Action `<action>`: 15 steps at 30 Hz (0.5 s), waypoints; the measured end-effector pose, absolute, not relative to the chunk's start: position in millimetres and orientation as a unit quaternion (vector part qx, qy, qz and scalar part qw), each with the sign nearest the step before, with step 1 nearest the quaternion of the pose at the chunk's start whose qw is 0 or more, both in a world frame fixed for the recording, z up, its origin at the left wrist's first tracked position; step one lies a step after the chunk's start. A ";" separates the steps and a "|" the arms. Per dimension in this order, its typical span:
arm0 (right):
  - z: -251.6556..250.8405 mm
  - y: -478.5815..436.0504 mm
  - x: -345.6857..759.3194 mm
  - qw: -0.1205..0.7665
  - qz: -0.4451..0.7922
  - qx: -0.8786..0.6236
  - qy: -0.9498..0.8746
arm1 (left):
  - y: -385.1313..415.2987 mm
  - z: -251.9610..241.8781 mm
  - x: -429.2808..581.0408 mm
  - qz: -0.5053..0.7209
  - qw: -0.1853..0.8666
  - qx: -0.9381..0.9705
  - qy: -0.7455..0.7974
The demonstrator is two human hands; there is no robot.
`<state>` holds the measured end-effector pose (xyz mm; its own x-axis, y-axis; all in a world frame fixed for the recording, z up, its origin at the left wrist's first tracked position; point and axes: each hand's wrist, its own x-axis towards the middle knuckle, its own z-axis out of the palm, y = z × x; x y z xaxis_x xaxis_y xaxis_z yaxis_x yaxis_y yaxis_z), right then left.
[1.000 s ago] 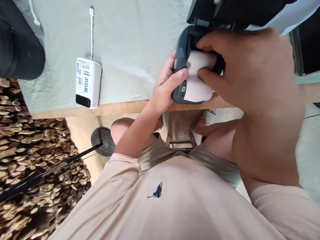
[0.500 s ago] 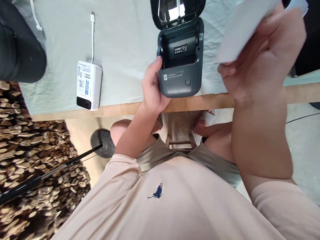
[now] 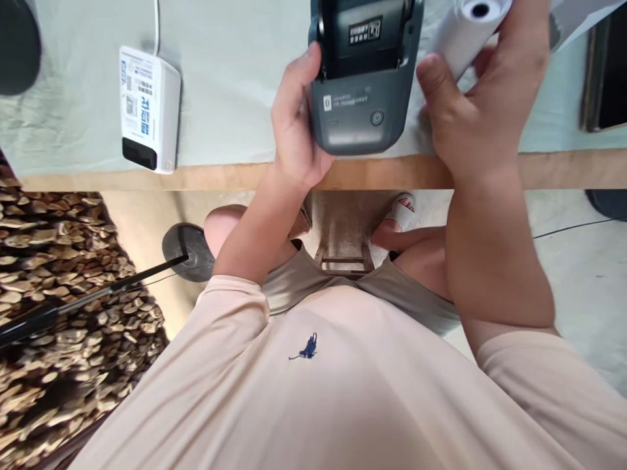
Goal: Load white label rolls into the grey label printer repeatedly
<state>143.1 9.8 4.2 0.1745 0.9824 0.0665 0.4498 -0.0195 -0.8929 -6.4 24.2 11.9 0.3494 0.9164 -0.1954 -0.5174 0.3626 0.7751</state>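
My left hand (image 3: 301, 121) grips the left side of a dark grey portable label printer (image 3: 362, 124), thumb on its edge. The printer's paper bay is uncovered and holds no roll; a small printed label shows inside it. Its lid lies beyond the top of the view. Just right of the printer, my right hand (image 3: 482, 114) is closed around a white paper roll (image 3: 463, 39), whose dark core hole faces up at one end. The roll is apart from the bay.
A white power bank (image 3: 149, 111) with a cable lies on the cloth-covered table (image 3: 230, 85) at left. A black cylindrical object (image 3: 18, 49) is at the far left. A dark flat device (image 3: 607, 72) and some white paper (image 3: 580, 19) lie at right. A stand base (image 3: 186, 251) is below.
My right hand has come down and left towards the printer and turned, so the roll's end now shows. The view has shifted, putting the printer's lid out of frame.
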 end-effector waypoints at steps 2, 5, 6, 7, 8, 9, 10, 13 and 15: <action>-2.1 8.5 148.1 0.402 0.256 -0.647 -0.595 | 23.7 8.8 -5.9 0.478 0.743 0.349 0.312; -15.1 8.4 158.2 0.343 0.185 -0.662 -0.641 | 27.2 0.6 -7.5 0.490 0.694 0.408 0.334; -18.8 8.9 160.9 0.324 0.175 -0.666 -0.648 | 28.9 -2.2 -8.2 0.488 0.676 0.425 0.352; -21.6 9.6 162.8 0.309 0.176 -0.670 -0.652 | 30.7 -4.6 -8.9 0.485 0.662 0.439 0.366; -23.4 10.3 163.8 0.296 0.176 -0.672 -0.655 | 32.1 -6.4 -9.5 0.482 0.653 0.449 0.373; -24.0 10.8 163.8 0.285 0.176 -0.672 -0.660 | 33.2 -7.6 -9.9 0.483 0.646 0.454 0.378; -23.7 11.1 163.0 0.279 0.173 -0.671 -0.665 | 33.8 -8.2 -10.1 0.486 0.642 0.455 0.380; -19.0 9.1 158.8 0.284 0.156 -0.665 -0.673 | 32.9 -7.7 -10.8 0.489 0.644 0.448 0.381; -15.8 6.2 157.7 0.321 0.142 -0.664 -0.660 | 31.2 -6.7 -11.3 0.487 0.659 0.439 0.368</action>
